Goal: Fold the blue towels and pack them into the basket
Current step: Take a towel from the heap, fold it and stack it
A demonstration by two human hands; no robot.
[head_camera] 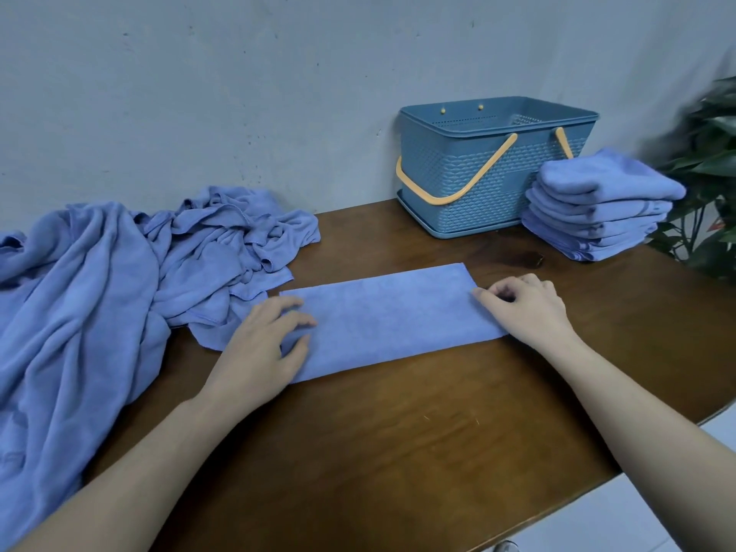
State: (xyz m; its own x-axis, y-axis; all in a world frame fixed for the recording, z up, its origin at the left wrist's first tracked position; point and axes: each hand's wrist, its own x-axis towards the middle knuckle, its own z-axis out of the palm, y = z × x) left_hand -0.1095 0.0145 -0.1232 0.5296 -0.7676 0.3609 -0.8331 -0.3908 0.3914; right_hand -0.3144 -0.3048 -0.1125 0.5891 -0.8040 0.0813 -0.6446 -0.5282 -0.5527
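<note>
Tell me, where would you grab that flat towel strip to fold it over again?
Probably at its right short end, pinching the two corners there. The folded towel strip lies flat as a long band on the table, so that end can swing left onto the other. The right hand already curls over that edge; the left hand rests on the left end, anchoring it.

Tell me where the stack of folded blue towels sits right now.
In the head view, the stack of folded blue towels sits at the far right of the brown wooden table, just right of the blue plastic basket with yellow handles, beside the green plant.
</note>
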